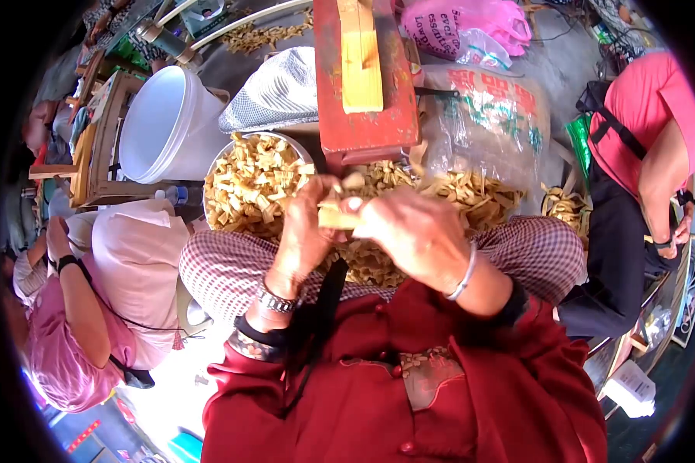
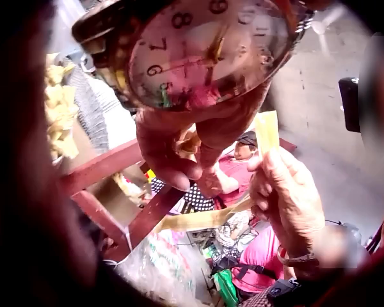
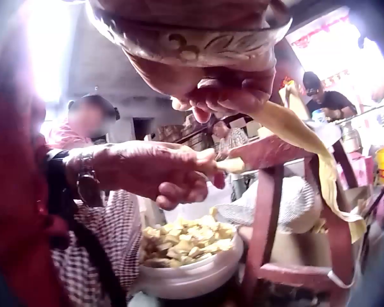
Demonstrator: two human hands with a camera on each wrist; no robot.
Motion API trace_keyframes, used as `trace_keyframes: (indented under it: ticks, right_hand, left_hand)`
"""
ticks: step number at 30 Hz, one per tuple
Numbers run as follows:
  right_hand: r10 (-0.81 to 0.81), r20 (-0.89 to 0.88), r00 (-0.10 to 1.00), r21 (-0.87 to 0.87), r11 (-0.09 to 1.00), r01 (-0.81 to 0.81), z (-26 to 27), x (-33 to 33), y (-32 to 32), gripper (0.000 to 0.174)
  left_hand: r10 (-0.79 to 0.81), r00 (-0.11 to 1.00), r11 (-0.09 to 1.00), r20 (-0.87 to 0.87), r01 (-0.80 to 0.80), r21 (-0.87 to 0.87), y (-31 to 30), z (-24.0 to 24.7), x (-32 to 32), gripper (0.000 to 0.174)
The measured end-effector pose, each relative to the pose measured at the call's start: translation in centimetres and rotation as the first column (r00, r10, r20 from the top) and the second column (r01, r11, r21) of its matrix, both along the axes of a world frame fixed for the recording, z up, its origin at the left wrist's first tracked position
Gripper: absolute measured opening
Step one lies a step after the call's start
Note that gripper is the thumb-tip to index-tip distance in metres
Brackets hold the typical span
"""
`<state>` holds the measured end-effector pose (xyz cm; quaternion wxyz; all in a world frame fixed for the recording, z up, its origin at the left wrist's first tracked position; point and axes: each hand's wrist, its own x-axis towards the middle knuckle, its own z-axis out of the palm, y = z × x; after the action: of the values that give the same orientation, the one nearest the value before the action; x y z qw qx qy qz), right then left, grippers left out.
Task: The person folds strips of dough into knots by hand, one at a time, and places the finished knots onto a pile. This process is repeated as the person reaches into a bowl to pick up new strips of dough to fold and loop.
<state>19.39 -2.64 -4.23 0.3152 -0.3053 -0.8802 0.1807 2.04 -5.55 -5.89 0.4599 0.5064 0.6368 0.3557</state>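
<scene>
My left hand (image 1: 305, 224) pinches a small pale-yellow folded piece (image 3: 230, 165) between thumb and fingers. Close beside it, my right hand (image 1: 417, 235) grips a long, flat, pale-yellow strip (image 3: 307, 137). One end of this strip stands up above the right hand's fingers in the left wrist view, and the long tail hangs down past the stool in the right wrist view. Both hands are over my lap. Just beyond the left hand, a white bucket (image 3: 192, 281) is heaped with small folded yellow pieces (image 1: 259, 181). More pieces (image 1: 371, 266) lie beneath the hands.
A red wooden stool (image 1: 367, 127) stands ahead, with a yellow wooden block (image 1: 361, 73) on top. To its right is a clear printed plastic bag (image 1: 490, 116); to its left, a white sack (image 1: 274, 89) and a large white bucket (image 1: 162, 123). People sit on both sides.
</scene>
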Motion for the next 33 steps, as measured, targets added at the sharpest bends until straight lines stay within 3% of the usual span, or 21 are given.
trace_keyframes:
  ticks: [2,3,4,6,7,10,11,12,14,15,16,18,19,20,22,26,28,29,30,31,33]
  right_hand:
    - [0.059,-0.013,0.998,-0.025,0.998,-0.06,-1.4,-0.8,-2.1,0.015]
    - [0.098,-0.044,0.994,-0.04,0.994,-0.099,-2.2,-1.4,-2.9,0.014]
    - [0.14,-0.077,0.987,-0.051,0.988,-0.145,-2.8,-1.7,-3.7,0.014]
    - [0.212,-0.07,0.975,-0.111,0.97,-0.219,-3.9,-2.2,-5.2,0.013]
    - [0.23,-0.124,0.965,-0.129,0.961,-0.245,-4.8,-2.6,-5.9,0.012]
    - [0.277,-0.195,0.941,-0.304,0.895,-0.327,-4.9,-2.6,-7.0,0.006]
    - [0.294,-0.206,0.933,-0.38,0.855,-0.353,-4.7,-2.5,-7.1,0.005]
    - [0.26,-0.26,0.93,-0.46,0.814,-0.356,-4.7,-2.4,-7.2,0.006]
    - [0.183,-0.357,0.916,-0.601,0.706,-0.375,-5.1,-2.0,-7.2,0.011]
    - [0.165,-0.414,0.895,-0.666,0.615,-0.421,-4.5,-1.4,-6.8,0.02]
    - [0.062,-0.508,0.859,-0.695,0.559,-0.452,-4.2,-1.4,-6.9,0.023]
    - [-0.236,-0.556,0.797,-0.697,0.655,-0.292,-3.2,-1.9,-7.0,0.022]
    - [-0.31,-0.52,0.796,-0.648,0.751,-0.131,-4.2,-1.6,-6.7,0.022]
    - [-0.354,-0.496,0.793,-0.642,0.764,-0.06,-5.4,-1.1,-6.0,0.022]
    - [-0.389,-0.54,0.746,-0.545,0.837,0.041,-4.4,-1.3,-5.2,0.023]
    - [-0.362,-0.587,0.724,-0.438,0.894,0.092,-4.8,-1.9,-4.4,0.021]
    - [-0.484,-0.493,0.722,-0.664,0.746,0.047,-3.5,-2.0,-4.7,0.021]
    - [-0.541,-0.417,0.731,-0.778,0.628,0.022,-3.4,-1.9,-4.6,0.022]
    - [-0.585,-0.332,0.74,-0.871,0.492,-0.002,-3.4,-2.0,-4.6,0.023]
    - [-0.537,-0.447,0.716,-0.789,0.614,-0.032,-4.4,-2.6,-4.2,0.024]
    - [-0.471,-0.404,0.784,-0.848,0.513,-0.129,-3.7,-2.0,-4.0,0.024]
  left_hand:
    - [-0.02,1.0,0.977,0.025,0.014,0.213,-1.5,-4.9,-0.1,0.028]
    - [0.087,0.977,0.995,0.196,-0.074,-0.071,-1.8,-6.4,0.1,0.032]
    - [0.075,0.959,0.994,0.275,-0.049,-0.101,-2.2,-7.4,0.4,0.037]
    - [0.149,0.863,0.93,0.483,0.043,-0.364,-2.9,-8.2,0.4,0.038]
    - [0.225,0.681,0.896,0.697,0.136,-0.422,-2.9,-6.7,0.9,0.037]
    - [0.345,0.469,0.853,0.813,0.204,-0.48,-2.2,-5.6,0.8,0.033]
    - [0.461,0.39,0.805,0.797,0.194,-0.561,-2.1,-4.8,0.6,0.03]
    - [0.519,0.426,0.784,0.741,0.108,-0.611,-2.0,-3.4,0.9,0.025]
    - [0.338,0.367,0.888,0.867,0.181,-0.423,-2.2,-4.9,-0.2,0.018]
    - [0.35,0.383,0.895,0.855,0.134,-0.426,-2.2,-4.3,0.2,0.013]
    - [0.266,0.496,0.934,0.827,0.079,-0.348,-2.4,-4.4,0.2,0.012]
    - [0.337,0.627,0.932,0.703,-0.118,-0.342,-2.6,-3.0,1.3,0.004]
    - [0.24,0.56,0.962,0.793,-0.025,-0.273,-2.6,-2.5,0.6,0.007]
    - [0.284,0.597,0.949,0.75,-0.063,-0.31,-2.8,-1.5,1.0,0.009]
    - [0.048,0.586,0.98,0.809,0.128,-0.151,-2.8,-1.7,0.3,0.01]
    - [-0.084,0.635,0.983,0.768,0.18,-0.041,-3.3,-0.2,0.9,0.01]
    - [-0.173,0.618,0.978,0.767,0.2,0.06,-3.7,0.8,0.5,0.01]
    - [-0.125,0.685,0.991,0.718,0.122,0.055,-4.0,2.1,0.9,0.012]
    - [-0.164,0.71,0.985,0.685,0.153,0.077,-4.0,1.7,0.3,0.016]
    - [-0.168,0.831,0.986,0.53,0.132,0.106,-4.2,1.6,0.3,0.019]
    - [-0.168,0.983,0.959,0.079,0.144,0.245,-4.6,1.8,0.2,0.023]
